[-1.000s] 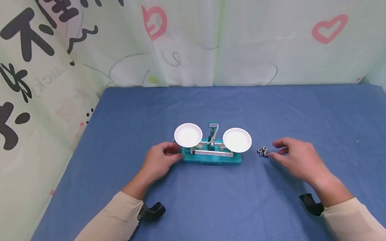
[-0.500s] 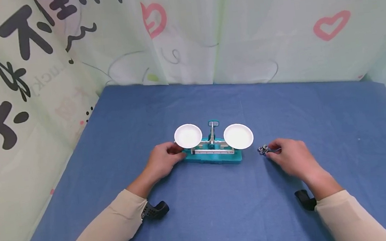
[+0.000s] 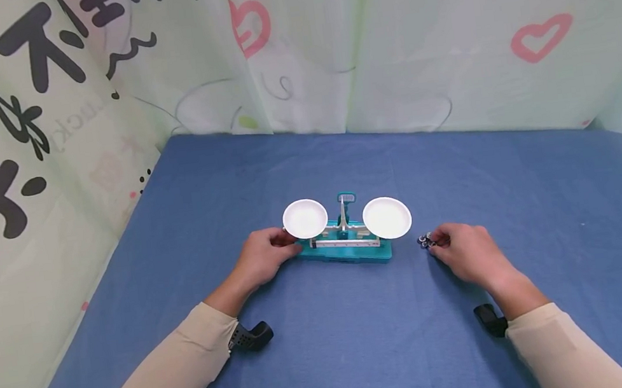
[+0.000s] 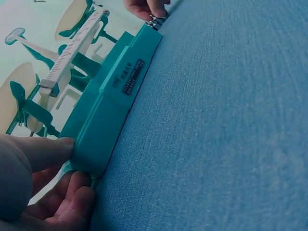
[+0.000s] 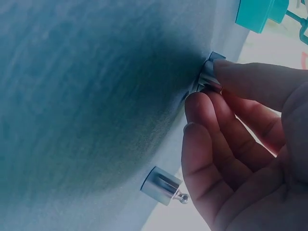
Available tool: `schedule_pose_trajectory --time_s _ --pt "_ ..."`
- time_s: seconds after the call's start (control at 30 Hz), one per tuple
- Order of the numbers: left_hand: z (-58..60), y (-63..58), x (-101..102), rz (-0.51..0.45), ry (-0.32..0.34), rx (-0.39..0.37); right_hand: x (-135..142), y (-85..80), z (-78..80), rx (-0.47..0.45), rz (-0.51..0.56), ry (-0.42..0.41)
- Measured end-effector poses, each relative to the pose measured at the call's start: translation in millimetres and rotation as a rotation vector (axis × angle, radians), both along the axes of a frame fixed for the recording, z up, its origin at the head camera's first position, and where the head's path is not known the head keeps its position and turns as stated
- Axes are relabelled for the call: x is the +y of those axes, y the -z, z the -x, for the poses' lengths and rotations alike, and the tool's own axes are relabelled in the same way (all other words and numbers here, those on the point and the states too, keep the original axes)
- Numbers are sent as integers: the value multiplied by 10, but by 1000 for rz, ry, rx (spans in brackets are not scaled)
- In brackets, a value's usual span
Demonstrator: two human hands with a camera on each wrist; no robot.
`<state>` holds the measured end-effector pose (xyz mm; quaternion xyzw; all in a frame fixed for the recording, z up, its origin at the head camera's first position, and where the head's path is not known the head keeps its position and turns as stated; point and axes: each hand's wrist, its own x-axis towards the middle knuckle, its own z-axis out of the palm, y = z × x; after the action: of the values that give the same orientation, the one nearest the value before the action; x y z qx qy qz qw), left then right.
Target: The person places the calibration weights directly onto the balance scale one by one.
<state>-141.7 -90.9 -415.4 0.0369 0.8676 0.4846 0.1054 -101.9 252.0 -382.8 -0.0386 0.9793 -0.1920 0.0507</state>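
A teal balance scale with two white pans stands on the blue cloth, its pointer near upright. At its left end my left hand grips the base, the thumb on its edge and the curled fingers at the end face. To the right of the scale, my right hand pinches a small silver metal weight between thumb and fingers, low over the cloth. Other weights cluster at these fingertips, partly hidden. In the right wrist view a knobbed weight stands apart from the fingers.
Blue cloth covers the table. A pale curtain with hearts and black characters hangs behind and along the left side. The right pan sits between the scale's post and the weights.
My right hand has moved slightly left and its fingers have closed on a weight. The right pan has risen and the pointer has swung upright. My left thumb has shifted onto the base.
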Motion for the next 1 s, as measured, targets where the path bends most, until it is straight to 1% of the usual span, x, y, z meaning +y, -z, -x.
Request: schedule_pose_trajectory --time_s 0.27,0.43,0.6,0.7,0.87,0.93,1.0 --pt "4 -15 8 -6 -1 -4 25 -3 -17 -16 36 0" --pt "0 -17 12 -9 -4 -20 34 -60 -36 34 85 8" --pt "-5 -15 10 -17 -6 -32 21 -186 -52 90 137 29" --pt "-10 -11 5 -16 -7 -33 -3 -278 -64 146 162 25" --pt "-13 -4 8 -20 -9 -38 -104 -441 -74 248 208 -19" --pt "-13 -7 11 -21 -11 -41 -169 -502 -65 260 229 -38" --pt "-17 -14 15 -23 -15 -48 -241 -548 -40 249 249 -59"
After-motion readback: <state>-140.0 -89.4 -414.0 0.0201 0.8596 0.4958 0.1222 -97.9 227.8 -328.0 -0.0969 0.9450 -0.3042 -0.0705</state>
